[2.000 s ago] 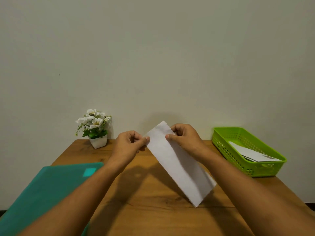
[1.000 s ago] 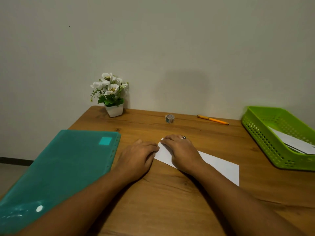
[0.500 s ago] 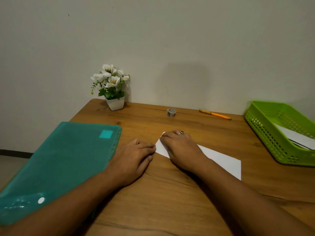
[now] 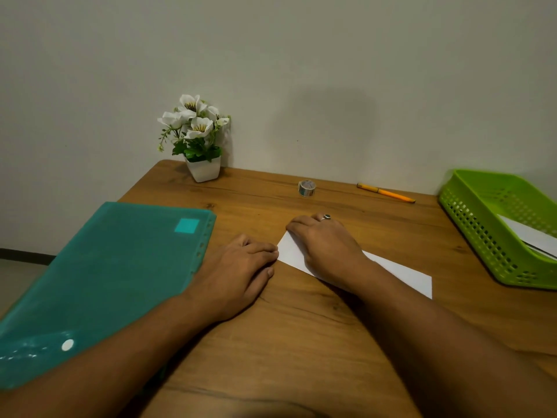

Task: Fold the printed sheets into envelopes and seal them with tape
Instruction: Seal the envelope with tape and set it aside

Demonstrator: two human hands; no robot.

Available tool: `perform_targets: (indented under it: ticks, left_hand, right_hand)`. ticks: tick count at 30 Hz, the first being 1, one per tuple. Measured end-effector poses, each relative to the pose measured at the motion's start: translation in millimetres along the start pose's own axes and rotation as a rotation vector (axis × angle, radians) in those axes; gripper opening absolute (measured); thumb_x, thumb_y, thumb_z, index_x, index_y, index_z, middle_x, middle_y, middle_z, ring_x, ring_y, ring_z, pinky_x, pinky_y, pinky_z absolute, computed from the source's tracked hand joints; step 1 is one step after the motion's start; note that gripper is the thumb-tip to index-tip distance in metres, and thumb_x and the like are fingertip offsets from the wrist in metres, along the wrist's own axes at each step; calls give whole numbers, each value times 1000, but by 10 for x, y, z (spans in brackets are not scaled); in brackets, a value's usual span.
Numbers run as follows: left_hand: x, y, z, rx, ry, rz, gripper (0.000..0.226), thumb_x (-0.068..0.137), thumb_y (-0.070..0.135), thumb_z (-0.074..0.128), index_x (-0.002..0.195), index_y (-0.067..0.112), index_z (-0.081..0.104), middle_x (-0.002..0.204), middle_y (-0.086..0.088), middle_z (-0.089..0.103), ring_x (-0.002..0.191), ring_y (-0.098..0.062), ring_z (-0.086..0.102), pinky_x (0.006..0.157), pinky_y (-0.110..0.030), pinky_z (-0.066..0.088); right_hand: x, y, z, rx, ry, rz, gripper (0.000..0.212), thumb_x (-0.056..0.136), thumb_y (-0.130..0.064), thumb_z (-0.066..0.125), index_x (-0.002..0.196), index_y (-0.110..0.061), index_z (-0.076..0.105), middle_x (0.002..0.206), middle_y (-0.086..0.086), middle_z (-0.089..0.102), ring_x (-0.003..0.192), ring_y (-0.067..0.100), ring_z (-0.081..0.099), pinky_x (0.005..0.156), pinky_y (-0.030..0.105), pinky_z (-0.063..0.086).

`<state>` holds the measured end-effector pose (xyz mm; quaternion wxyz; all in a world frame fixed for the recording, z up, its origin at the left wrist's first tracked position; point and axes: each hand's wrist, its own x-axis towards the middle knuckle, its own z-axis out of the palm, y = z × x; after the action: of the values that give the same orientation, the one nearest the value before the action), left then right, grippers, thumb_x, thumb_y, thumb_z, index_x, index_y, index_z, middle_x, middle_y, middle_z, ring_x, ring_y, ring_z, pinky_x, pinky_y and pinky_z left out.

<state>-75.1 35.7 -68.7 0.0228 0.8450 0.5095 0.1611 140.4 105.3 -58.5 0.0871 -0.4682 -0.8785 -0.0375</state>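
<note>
A folded white sheet (image 4: 401, 273) lies flat and slanted on the wooden table (image 4: 301, 327). My right hand (image 4: 325, 248), wearing a ring, presses down on the sheet's left end with flat fingers. My left hand (image 4: 238, 273) rests on the table just left of the sheet, its fingertips touching the paper's left corner. A small roll of tape (image 4: 306, 187) stands near the wall behind my hands. Much of the sheet's middle is hidden under my right hand and wrist.
A teal plastic folder (image 4: 105, 273) covers the table's left side. A green basket (image 4: 488, 224) at the right holds white paper (image 4: 530, 236). An orange pen (image 4: 385, 193) lies by the wall, and a potted white flower (image 4: 197, 137) stands at the back left.
Two seconds ago both hands held the sheet up in the air; it now lies on the table under them. Over the last second my hands have shifted only slightly.
</note>
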Motion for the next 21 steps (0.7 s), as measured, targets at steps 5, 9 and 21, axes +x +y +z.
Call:
perform_targets:
  ticks: [5,9,21]
  left_hand:
    - [-10,23,-13,12,5,2,44,104,46,42,142,31,58,142,17,58,123,-3,46,95,-27,46]
    - [-2,23,-11,14,11,-1,44,103,46,42,142,32,57,142,17,57,122,-3,46,95,-27,46]
    - [5,7,4,22,11,14,44,103,46,43,139,29,60,140,16,59,119,-4,47,93,-26,47]
  right_hand:
    - [35,-34,-68,-25,-11,-36,49,94,-12,60,142,-21,59,144,-3,60,130,22,49,102,40,47]
    - [-130,-214,-37,-13,-6,-146,36,94,-21,64,131,-23,66,132,-5,66,122,20,53,96,38,50]
    - [20,30,9,1,29,-21,49,95,-12,53,142,-23,59,143,-5,60,124,22,53,96,41,51]
